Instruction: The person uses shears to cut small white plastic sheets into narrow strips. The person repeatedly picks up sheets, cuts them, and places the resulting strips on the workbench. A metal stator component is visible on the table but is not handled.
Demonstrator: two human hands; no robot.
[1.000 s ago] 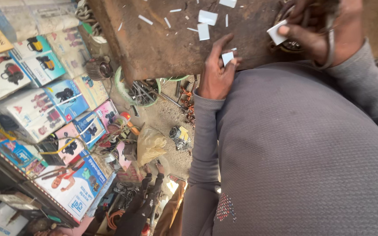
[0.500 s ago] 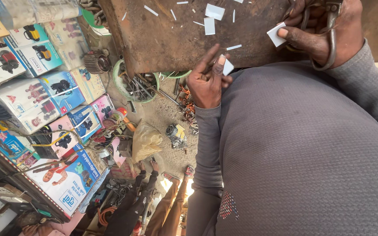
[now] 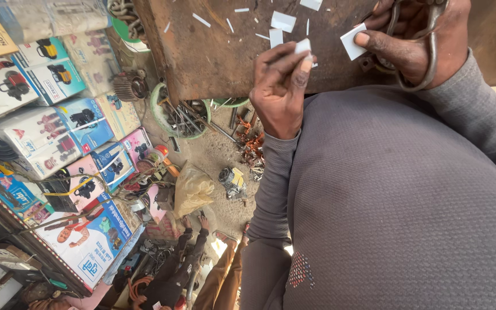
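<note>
Left hand (image 3: 279, 86) pinching small white paper piece (image 3: 302, 46) between fingertips, lifting it just above rusty brown surface (image 3: 213, 51), edge kept free for handling. Right hand (image 3: 417, 43) gripping 2nd white square (image 3: 352, 41) under thumb, while also closing round metal shears (image 3: 426, 46). I am seeing both pieces as thin, flat, clean-cut. More white scraps (image 3: 282, 22) lying scattered on surface nearby.

Even, soft daylight throughout; no hard shadows. The rusty worktop (image 3: 225, 51) is dull, without glare. White paper pieces (image 3: 283, 22) on it read brightest, near overexposed. A small blown-out patch lies on the ground well below the worktop. Focus is sharp at centre; the boxes (image 3: 41, 132) left of the worktop stretch from wide-angle distortion.
</note>
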